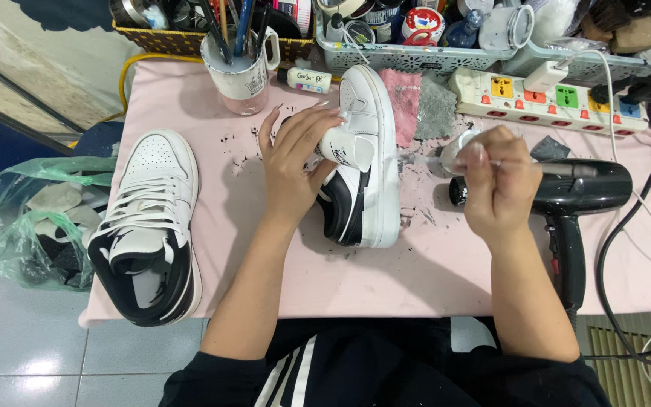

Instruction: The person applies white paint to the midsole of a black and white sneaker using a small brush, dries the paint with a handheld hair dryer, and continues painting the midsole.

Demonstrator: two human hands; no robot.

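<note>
A pink-covered surface [386, 279] flecked with dark specks carries a black-and-white sneaker [363, 169] lying on its side at its middle. The left hand [295, 162] grips the sneaker's tongue and collar, steadying it. The right hand [495, 185] pinches a thin brush [423, 160], tip toward the shoe. A second sneaker [148, 226] lies at the left edge, a black hairdryer [566, 196] at right.

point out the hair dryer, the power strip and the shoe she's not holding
hair dryer [582, 185], head view, on the black barrel
power strip [548, 102], head view, on its white top between the sockets
left shoe [152, 218], head view, on the white laces
</note>
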